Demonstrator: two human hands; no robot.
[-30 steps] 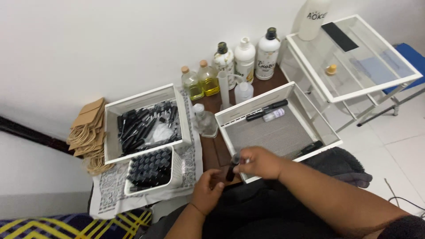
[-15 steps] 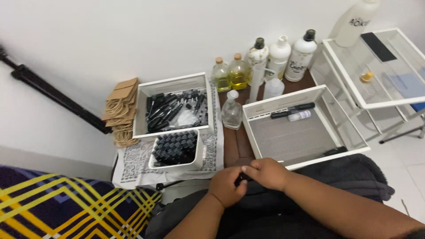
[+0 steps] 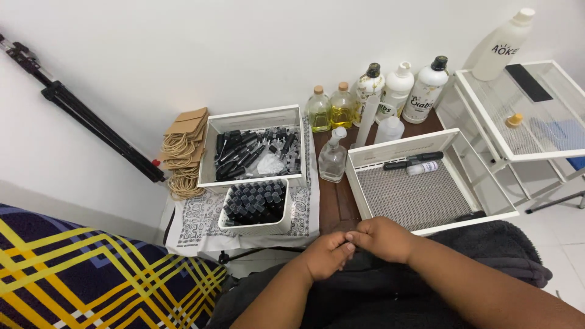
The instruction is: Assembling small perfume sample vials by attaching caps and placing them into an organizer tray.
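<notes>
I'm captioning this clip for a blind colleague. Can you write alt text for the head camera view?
A person's left hand and right hand meet fingers-together over a dark lap, before a low table holding a white mesh tray, two white bins of small black bottles, and a row of bottles against a white wall.

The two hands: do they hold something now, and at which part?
It cannot be told. The left hand and right hand are pressed together, fingertips touching, and hide whatever may sit between them.
</notes>
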